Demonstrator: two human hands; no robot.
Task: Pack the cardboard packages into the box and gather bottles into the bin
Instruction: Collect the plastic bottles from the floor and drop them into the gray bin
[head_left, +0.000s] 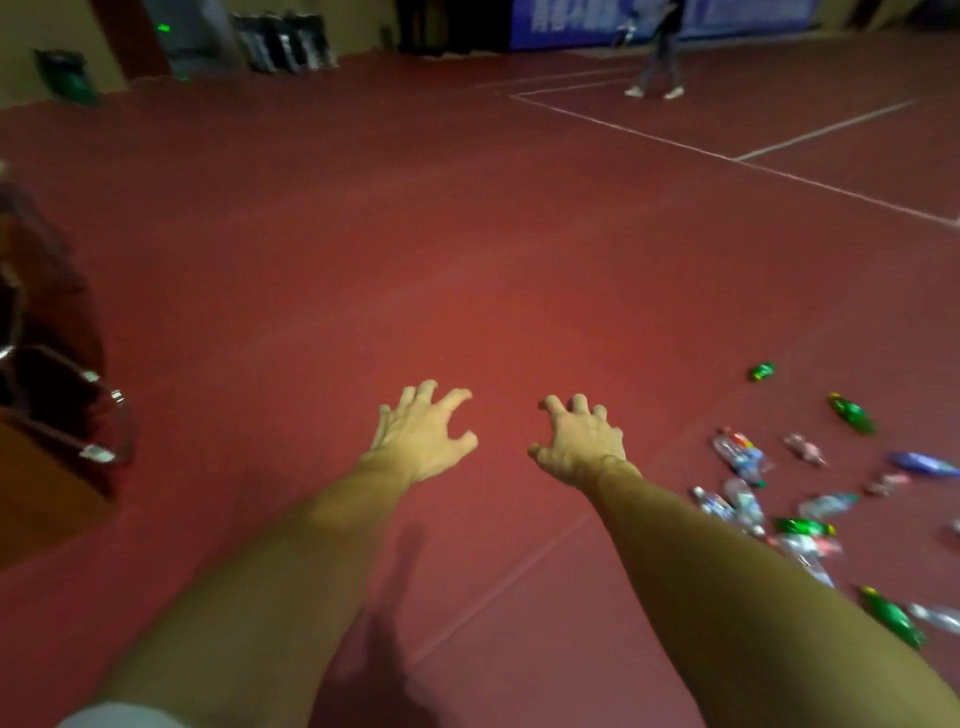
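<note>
**Both hands out over the floor, bottles lying to your right**

Your left hand (421, 439) and right hand (582, 441) reach forward side by side, apart from each other, above the red floor (363, 260). On both, the fingers (453, 399) are spread and bent like claws, with a wide gap to the thumb. They pinch nothing and hold nothing. Both forearms are bare.

The bottles (740, 454) lie scattered on the floor to the right of your right arm, well apart from either hand. Most are clear plastic lying on their sides, some overlapping. Among them is a green bottle (852, 414) at the far side of the group and another green bottle (892, 617) close to your right forearm. A small green one (762, 371) lies by itself beyond the rest. A blue bottle (924, 464) lies at the right edge.

At the left edge stands a dark thing with a shiny metal frame (106, 415), too blurred to name. A brown surface (41, 493) sits below it; you cannot tell what it is.

Far off, a green bin (67, 75) stands by the wall at the upper left. White court lines (675, 140) cross the floor at the upper right, where another person (660, 52) stands.
</note>
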